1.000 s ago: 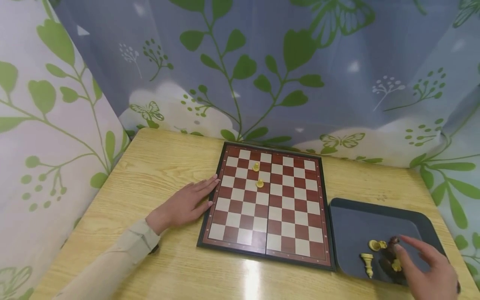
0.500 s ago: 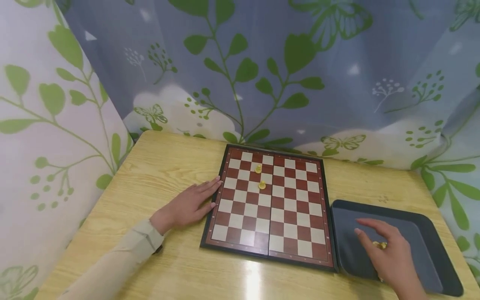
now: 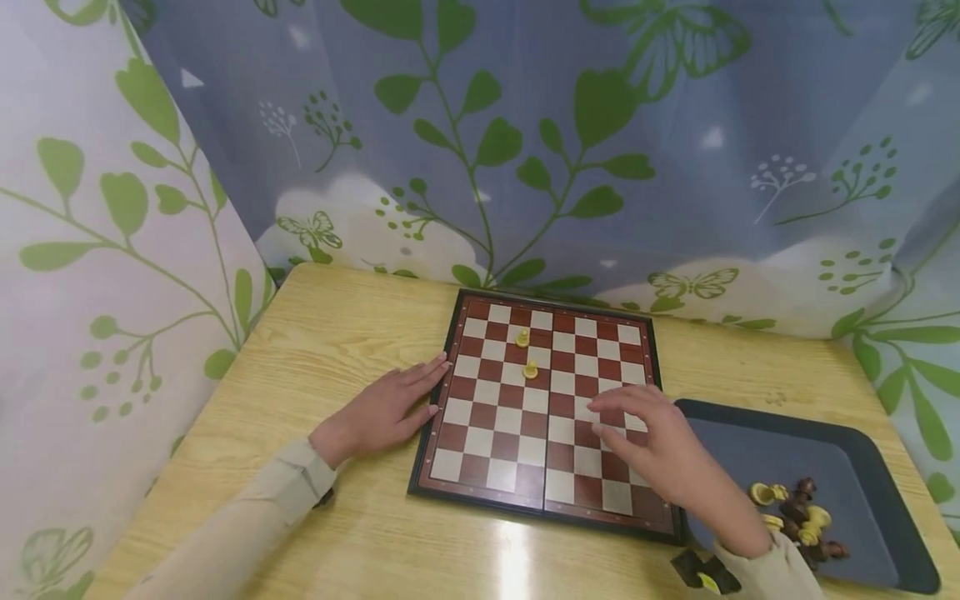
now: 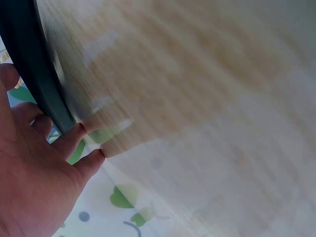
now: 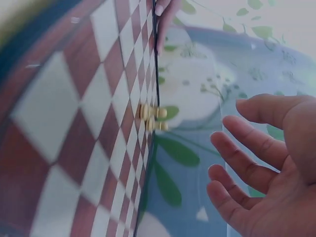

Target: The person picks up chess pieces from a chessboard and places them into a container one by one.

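A red-and-white chessboard (image 3: pixel 510 433) with a dark rim lies on the table. Two pale yellow pawns stand on its left half, one pawn (image 3: pixel 522 338) farther back and the other pawn (image 3: pixel 531 370) nearer. My left hand (image 3: pixel 382 412) rests against the board's left edge, fingers extended; in the left wrist view its fingertips touch the dark rim (image 4: pixel 37 64). Over the right half of the board hovers my right hand (image 3: pixel 660 442), thumb and fingers apart. The right wrist view shows nothing between the fingers of this hand (image 5: pixel 271 158), with both pawns beyond them.
To the right of the board stands a dark tray (image 3: pixel 892 517) with several yellow and brown chess pieces (image 3: pixel 813 525) lying in it. A patterned curtain (image 3: pixel 480 167) hangs behind the wooden table (image 3: pixel 345 325), and another covers the left side.
My right hand has moved left from the tray to above the board's right half, uncovering the pieces in the tray. The left hand stays at the board's edge. Both pawns stand on the same squares.
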{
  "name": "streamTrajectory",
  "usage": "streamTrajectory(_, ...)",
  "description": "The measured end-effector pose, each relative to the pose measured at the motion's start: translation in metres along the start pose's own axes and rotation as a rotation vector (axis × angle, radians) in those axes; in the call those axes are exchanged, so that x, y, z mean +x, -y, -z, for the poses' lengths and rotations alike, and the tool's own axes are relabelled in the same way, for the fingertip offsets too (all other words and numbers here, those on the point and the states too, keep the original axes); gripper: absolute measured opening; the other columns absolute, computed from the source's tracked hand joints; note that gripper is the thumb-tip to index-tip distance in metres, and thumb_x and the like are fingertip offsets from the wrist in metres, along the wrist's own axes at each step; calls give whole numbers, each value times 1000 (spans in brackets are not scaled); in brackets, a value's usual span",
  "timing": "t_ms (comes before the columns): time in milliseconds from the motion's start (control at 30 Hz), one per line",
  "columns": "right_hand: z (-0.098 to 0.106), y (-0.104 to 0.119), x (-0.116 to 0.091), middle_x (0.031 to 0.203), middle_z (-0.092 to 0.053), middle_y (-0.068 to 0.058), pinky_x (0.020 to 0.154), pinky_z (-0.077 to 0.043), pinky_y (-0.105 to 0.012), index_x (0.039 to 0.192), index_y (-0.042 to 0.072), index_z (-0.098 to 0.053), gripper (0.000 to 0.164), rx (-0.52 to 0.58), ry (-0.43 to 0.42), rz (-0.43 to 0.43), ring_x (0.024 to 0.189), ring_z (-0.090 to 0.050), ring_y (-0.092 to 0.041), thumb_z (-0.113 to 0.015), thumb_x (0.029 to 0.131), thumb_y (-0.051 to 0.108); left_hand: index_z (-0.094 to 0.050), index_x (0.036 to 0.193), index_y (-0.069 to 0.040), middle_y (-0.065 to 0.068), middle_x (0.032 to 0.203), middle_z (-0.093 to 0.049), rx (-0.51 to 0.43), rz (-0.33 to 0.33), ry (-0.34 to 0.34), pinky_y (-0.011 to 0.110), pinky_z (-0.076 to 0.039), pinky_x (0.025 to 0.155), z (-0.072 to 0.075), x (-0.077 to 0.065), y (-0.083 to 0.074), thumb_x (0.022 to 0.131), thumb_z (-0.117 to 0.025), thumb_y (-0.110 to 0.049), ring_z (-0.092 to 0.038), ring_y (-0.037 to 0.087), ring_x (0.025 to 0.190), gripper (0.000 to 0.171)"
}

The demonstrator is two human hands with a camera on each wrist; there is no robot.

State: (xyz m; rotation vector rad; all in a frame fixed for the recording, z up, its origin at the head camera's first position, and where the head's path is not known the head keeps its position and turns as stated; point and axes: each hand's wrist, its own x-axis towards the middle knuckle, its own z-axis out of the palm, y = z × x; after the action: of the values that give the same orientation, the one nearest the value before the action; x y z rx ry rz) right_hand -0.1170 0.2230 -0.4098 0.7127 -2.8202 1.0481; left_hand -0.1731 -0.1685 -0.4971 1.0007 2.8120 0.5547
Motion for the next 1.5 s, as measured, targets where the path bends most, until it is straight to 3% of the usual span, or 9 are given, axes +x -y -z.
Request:
streamTrajectory(133, -13, 0, 33, 123, -70, -6, 95, -51, -56, 118, 11, -72, 24, 37, 58, 30, 119, -60, -31, -72, 94, 9, -23, 163, -13, 3, 169, -19, 0, 1, -6, 60, -29, 120, 2, -1, 1, 109, -42, -40, -34, 33, 150, 64)
streamTrajectory(367, -32, -8, 68, 136, -63, -14, 103, -49, -56, 131, 4, -66, 35, 19, 178, -150, 130, -54, -36, -67, 99, 18, -25, 162, -12, 3, 169, -21, -9, -14, -12, 61, -31, 119, 2, 0, -1, 108, -43, -40, -36, 34, 149, 63)
streamTrajectory(500, -38, -11, 79, 138, -63, -15, 103, -49, -55, 134, 4, -64, 38, -8, 211, -177, 128, -55, -36, -66, 100, 21, -25, 162, -12, 3, 169, -21, 0, -15, -15, 60, -32, 119, 2, 1, -2, 109, -42, -41, -36, 34, 149, 63)
streamTrajectory(833, -53, -19, 95, 131, -66, -17, 100, -54, -51, 128, 2, -69, 31, 46, 237, -163, 122, -63, -34, -68, 98, 13, -27, 162, -11, 6, 168, -23, -2, -25, -28, 61, -33, 118, 0, 0, -2, 109, -43, -39, -37, 34, 148, 63)
streamTrajectory(1067, -56, -18, 99, 132, -65, -16, 99, -53, -51, 127, 4, -69, 32, 32, 223, -177, 122, -60, -33, -70, 97, 15, -28, 161, -10, 6, 168, -23, -5, -29, -31, 61, -33, 118, 1, 0, -2, 109, -44, -37, -37, 35, 148, 62)
streamTrajectory(1333, -59, -20, 109, 113, -71, -8, 80, -54, -39, 109, 9, -77, 14, 30, 235, -160, 96, -63, -23, -72, 96, 12, -26, 162, -10, 6, 168, -22, -6, -27, -26, 62, -32, 118, 1, -1, -2, 109, -43, -38, -37, 36, 148, 62)
streamTrajectory(1500, -54, -19, 108, 116, -71, -10, 96, -52, -50, 102, 9, -79, 9, 15, 180, -106, 111, -61, -31, -73, 95, 12, -26, 162, -11, 5, 169, -21, -4, -22, -22, 61, -31, 119, 2, -1, -2, 109, -43, -39, -36, 35, 149, 63)
